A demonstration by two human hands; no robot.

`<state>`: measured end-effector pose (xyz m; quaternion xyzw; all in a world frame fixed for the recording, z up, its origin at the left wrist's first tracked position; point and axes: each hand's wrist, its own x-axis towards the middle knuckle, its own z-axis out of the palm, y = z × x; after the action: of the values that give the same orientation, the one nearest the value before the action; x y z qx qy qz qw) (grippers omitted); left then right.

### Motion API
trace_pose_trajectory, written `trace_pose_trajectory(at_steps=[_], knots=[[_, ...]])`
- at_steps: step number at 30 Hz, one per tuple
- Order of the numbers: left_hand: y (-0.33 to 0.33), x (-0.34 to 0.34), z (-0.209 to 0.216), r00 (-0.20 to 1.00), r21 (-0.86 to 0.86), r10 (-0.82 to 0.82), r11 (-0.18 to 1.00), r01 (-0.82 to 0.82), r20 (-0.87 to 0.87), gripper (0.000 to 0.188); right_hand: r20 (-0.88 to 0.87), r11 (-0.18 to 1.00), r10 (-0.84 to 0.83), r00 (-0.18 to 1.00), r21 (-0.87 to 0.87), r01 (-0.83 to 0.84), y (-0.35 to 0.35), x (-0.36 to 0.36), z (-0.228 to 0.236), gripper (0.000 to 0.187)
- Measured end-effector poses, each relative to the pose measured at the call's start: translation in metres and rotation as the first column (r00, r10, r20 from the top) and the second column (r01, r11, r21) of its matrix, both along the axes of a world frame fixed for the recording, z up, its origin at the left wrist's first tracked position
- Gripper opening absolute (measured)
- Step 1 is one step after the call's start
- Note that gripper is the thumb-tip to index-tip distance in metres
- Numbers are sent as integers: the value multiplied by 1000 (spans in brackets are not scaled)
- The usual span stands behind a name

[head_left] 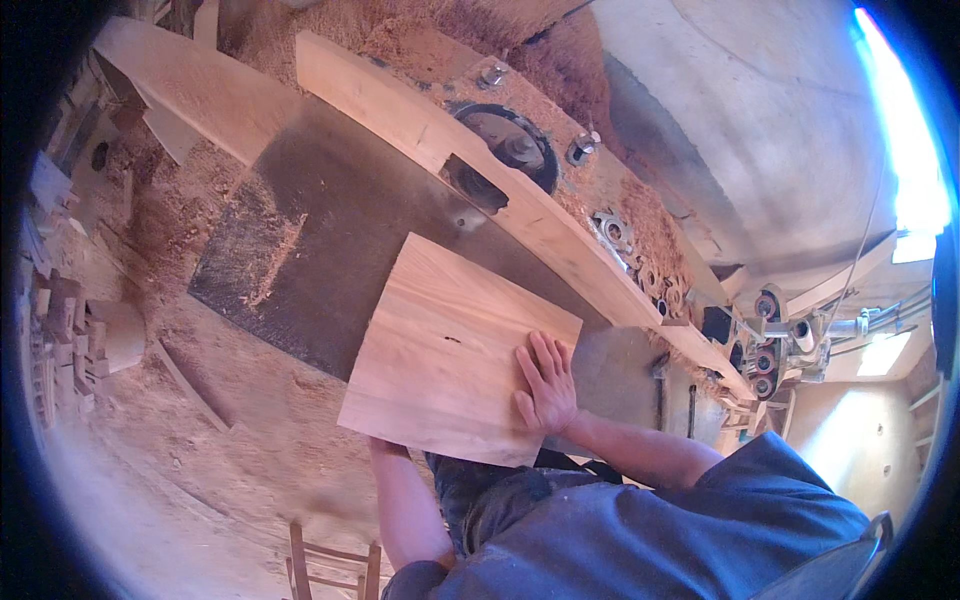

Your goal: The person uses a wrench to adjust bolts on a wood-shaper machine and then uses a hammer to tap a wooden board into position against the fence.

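A pale square wooden board (450, 350) with a small dark knot is tilted over the near edge of a dark metal machine table (350, 190). My right hand (545, 385) lies flat on the board's top face near its right edge, fingers spread. My left forearm (410, 500) runs up to the board's lower left edge, and the left hand itself is hidden under the board. Beyond the board, a long wooden fence (400, 110) crosses the table diagonally. A dark gap in the fence faces the round spindle housing (520, 145) behind it.
Reddish sawdust (560, 75) is heaped behind the fence, among bolts and loose metal rings. A roller feed unit (768, 340) stands at the right. Stacked wood offcuts (70, 340) line the far left, and a wooden stool (335, 565) is at the bottom. Shavings cover the floor.
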<state>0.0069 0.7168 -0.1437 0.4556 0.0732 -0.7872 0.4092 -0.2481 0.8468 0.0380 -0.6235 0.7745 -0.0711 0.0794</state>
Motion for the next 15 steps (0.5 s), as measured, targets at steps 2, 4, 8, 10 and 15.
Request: trace_pose_trajectory(at_steps=[2,4,8,10,15], knots=[[9,5,-4,997,-18,58,998,-59,-51,61,-3,1000,6,1000,-29,-6,3,-1,-2,74],[11,9,28,987,-20,159,987,-159,-23,61,4,999,9,1000,-37,-9,3,-1,-5,74],[27,-17,118,960,-124,244,966,-228,138,65,28,1000,4,1000,-22,-3,5,-2,-1,74],[50,-30,125,956,-230,216,958,-170,196,72,31,999,5,999,-34,-4,8,-4,-1,74],[76,-49,126,848,-278,78,957,84,525,54,32,997,21,999,-71,-19,16,-7,0,72]])
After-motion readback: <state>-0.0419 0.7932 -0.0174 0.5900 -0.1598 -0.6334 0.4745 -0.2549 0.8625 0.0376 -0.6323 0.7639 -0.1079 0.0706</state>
